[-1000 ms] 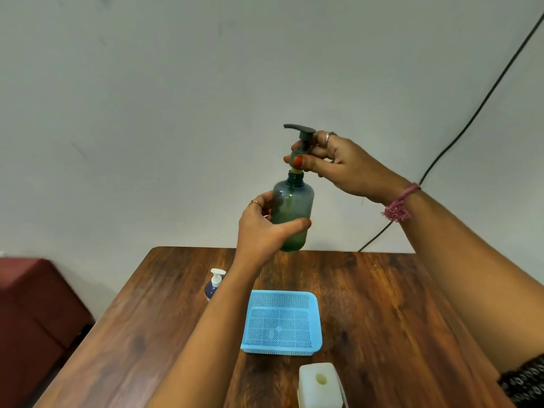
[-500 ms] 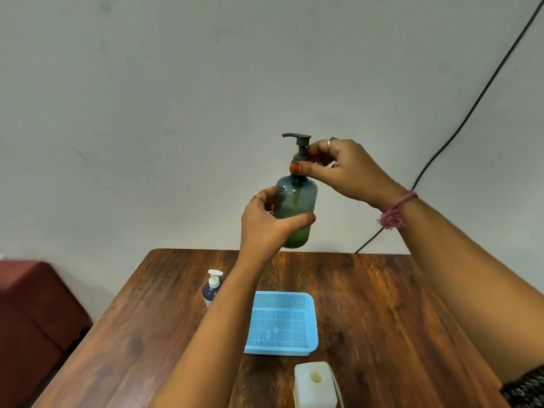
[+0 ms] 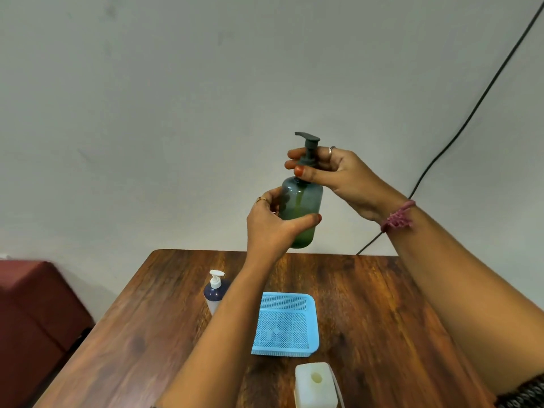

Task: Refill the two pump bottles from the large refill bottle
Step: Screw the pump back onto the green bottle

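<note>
Green pump bottle (image 3: 300,212) is held upright in the air past the counter's (image 3: 382,319) far edge: left hand (image 3: 272,228) wraps its body, right hand (image 3: 329,172) fingers pinch the pump collar directly above, so twisting looks next.

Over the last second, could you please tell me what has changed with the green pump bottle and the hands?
The pump head has come down from above the neck onto the green pump bottle, its collar between the right hand fingers. The left hand keeps gripping the bottle in mid-air. The white-pump bottle, blue basket and refill bottle stayed on the table.
</note>
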